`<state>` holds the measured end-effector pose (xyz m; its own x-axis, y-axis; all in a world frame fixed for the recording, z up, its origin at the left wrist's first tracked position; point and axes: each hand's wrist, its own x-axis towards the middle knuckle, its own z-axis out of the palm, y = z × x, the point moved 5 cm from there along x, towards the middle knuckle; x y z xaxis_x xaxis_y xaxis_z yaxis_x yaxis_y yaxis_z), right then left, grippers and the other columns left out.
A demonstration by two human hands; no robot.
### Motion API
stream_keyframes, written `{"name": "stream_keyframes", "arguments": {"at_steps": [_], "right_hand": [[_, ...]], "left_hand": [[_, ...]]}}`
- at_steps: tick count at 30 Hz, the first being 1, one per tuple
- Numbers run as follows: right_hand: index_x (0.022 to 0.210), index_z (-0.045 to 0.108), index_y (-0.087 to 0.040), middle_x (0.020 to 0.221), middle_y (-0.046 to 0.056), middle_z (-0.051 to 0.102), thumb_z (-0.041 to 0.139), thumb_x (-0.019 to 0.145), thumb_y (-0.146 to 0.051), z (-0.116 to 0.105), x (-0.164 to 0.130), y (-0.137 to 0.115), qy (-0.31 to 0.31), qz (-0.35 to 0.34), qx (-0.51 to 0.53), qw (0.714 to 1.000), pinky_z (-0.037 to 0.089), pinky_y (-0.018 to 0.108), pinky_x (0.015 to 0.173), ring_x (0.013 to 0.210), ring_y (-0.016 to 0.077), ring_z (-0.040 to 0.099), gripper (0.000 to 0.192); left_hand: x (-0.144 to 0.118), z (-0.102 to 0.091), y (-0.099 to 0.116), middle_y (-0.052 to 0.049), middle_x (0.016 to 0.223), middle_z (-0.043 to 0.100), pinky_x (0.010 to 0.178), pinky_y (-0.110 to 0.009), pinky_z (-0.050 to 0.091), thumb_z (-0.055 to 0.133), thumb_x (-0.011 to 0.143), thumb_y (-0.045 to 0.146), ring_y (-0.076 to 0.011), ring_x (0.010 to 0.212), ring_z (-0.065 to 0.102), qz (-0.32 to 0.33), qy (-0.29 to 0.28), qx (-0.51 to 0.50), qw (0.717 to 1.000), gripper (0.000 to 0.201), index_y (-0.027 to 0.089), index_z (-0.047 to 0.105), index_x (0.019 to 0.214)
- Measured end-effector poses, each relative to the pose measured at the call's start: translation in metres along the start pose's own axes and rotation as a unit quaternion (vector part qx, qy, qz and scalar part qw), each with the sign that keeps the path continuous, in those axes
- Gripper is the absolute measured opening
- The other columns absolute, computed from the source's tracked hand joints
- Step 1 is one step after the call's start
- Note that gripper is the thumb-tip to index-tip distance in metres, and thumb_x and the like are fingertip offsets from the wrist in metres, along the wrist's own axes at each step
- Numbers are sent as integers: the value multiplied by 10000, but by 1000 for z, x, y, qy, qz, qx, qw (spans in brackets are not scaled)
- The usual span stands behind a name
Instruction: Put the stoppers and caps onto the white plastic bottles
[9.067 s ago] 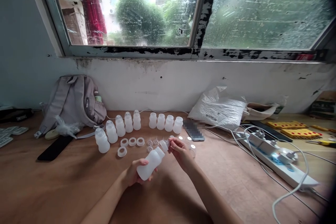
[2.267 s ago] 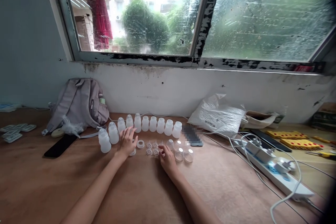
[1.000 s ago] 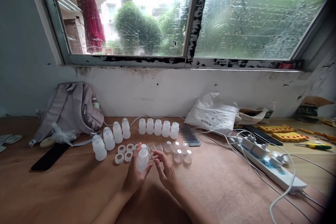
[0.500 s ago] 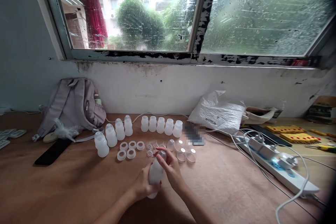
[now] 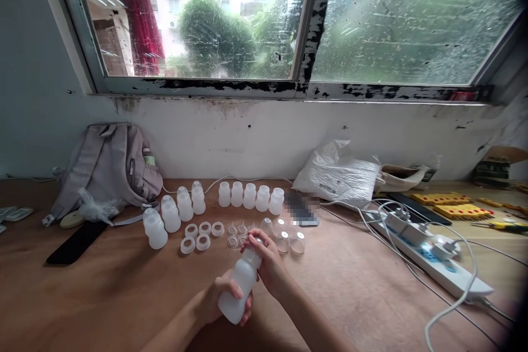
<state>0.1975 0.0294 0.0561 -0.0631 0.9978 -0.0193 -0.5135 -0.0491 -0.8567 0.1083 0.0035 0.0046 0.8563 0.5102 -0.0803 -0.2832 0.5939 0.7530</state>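
A frosted white baby bottle [image 5: 243, 278] is tilted in front of me, its top leaning away to the right. My left hand [image 5: 225, 294] wraps around the lower body. At the upper end, my right hand [image 5: 266, 256] has its fingers closed around the bottle's top, mostly covering it. Just beyond my hands lie several small clear nipples [image 5: 232, 241], partly hidden by my right fingers. White collar rings [image 5: 203, 242] lie to their left, and clear domed caps [image 5: 297, 243] stand to their right.
Several capped bottles [image 5: 170, 214] stand in a slanting row at left, and several open bottles [image 5: 249, 197] at the back. A backpack [image 5: 111, 165] and black phone [image 5: 76, 243] are on the left. Right are a silver bag [image 5: 338, 176], a power strip [image 5: 457, 280] with loose cables and yellow blocks [image 5: 462, 212].
The bottle has tilted further, its base swinging left and more of its body showing. My left hand has moved down and left with it; my right hand remains at the top.
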Motion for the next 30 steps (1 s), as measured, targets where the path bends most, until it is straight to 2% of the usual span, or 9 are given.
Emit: {"name": "stream_keyframes", "arguments": {"at_steps": [4,7,11,15,18,20,23,26,30], "right_hand": [[877,469,-217,647,-26,539,608,714,-328,5,-2,-4,-33,-5,22,999,312,138,307,499,101,517,242],[887,456,-220,657,-26,534,589,728,-317,6,-2,-3,-47,-4,13,999,312,137,307,495,98,503,229],[866,449,-221,619,-31,532,576,731,-340,-3,5,-3,-4,-25,-27,999,253,136,296,457,93,472,221],[830,478,-212,644,-32,534,604,707,-336,-12,10,-7,32,-77,-57,995,369,184,436,540,106,506,215],[821,499,-210,669,-25,535,601,713,-345,-15,10,-11,46,-104,-104,988,390,204,506,598,120,513,200],[820,505,-210,675,-23,536,588,729,-344,-15,9,-11,49,-111,-114,986,389,205,522,613,120,508,182],[814,505,-215,664,-30,529,588,733,-334,-13,6,-10,54,-115,-90,988,381,200,516,607,116,499,166],[826,497,-230,657,-37,515,574,738,-324,-8,5,-8,34,-91,-41,994,372,202,478,586,120,499,150],[843,499,-230,673,-31,521,568,729,-285,-17,11,-18,45,-98,10,994,396,218,515,608,125,517,145]], "left_hand": [[-4,-2,0,-2,584,519,424,-227,372,491,542,240,-129,447,515,-18,-63,-43,997,445,133,486,974],[-5,-1,2,0,563,516,411,-228,374,487,542,239,-130,431,511,-28,-62,-40,997,460,123,478,987],[-1,4,6,-18,610,549,407,-232,383,476,572,205,-129,441,523,-6,43,39,998,422,126,450,985],[5,9,12,18,584,526,393,-229,368,530,560,175,-121,420,498,29,136,182,974,389,150,430,935],[6,10,22,37,610,514,444,-217,370,553,546,111,-100,471,488,87,173,295,936,361,159,453,889],[5,9,25,36,637,519,464,-213,370,556,555,102,-94,494,486,104,174,320,926,361,160,464,899],[4,3,20,30,624,526,429,-218,364,562,565,139,-110,465,498,61,129,257,956,430,162,442,977],[3,0,7,14,601,528,402,-227,362,518,581,225,-119,434,498,-20,33,80,996,494,145,422,1059],[-3,2,-4,6,547,512,375,-220,339,462,570,278,-120,394,487,-78,-103,-110,986,559,112,430,1102]]}}
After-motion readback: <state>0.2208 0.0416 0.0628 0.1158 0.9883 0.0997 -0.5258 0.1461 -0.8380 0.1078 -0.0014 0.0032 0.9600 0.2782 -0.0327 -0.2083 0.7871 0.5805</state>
